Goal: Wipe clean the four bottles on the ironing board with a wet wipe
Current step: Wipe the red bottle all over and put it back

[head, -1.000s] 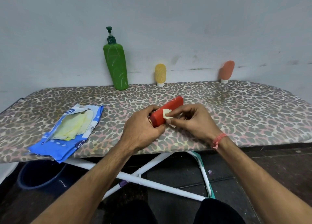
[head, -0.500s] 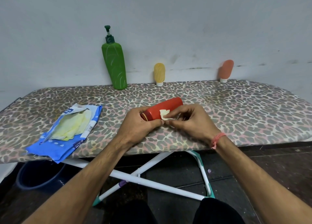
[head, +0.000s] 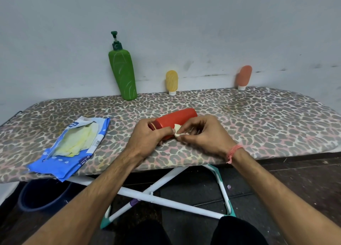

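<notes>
A red bottle (head: 177, 118) lies on its side over the leopard-print ironing board (head: 258, 119), near the front edge. My left hand (head: 145, 141) grips its capped left end. My right hand (head: 204, 134) pinches a small pale wet wipe (head: 177, 130) against the bottle's near side. At the back against the wall stand a tall green pump bottle (head: 122, 73), a small yellow bottle (head: 172, 82) and a small orange bottle (head: 244, 77), both small ones resting on their white caps.
An open blue wet-wipe pack (head: 70, 145) with yellowish wipes showing lies on the board's left front part. Under the board are white crossed legs (head: 166, 201) and a dark blue bucket (head: 40, 196) at the left. A grey wall runs right behind the board.
The red bottle has swung from tilted up to lying flatter, with its capped end now showing past my left hand. My right hand with the wipe has slid along its near side.
</notes>
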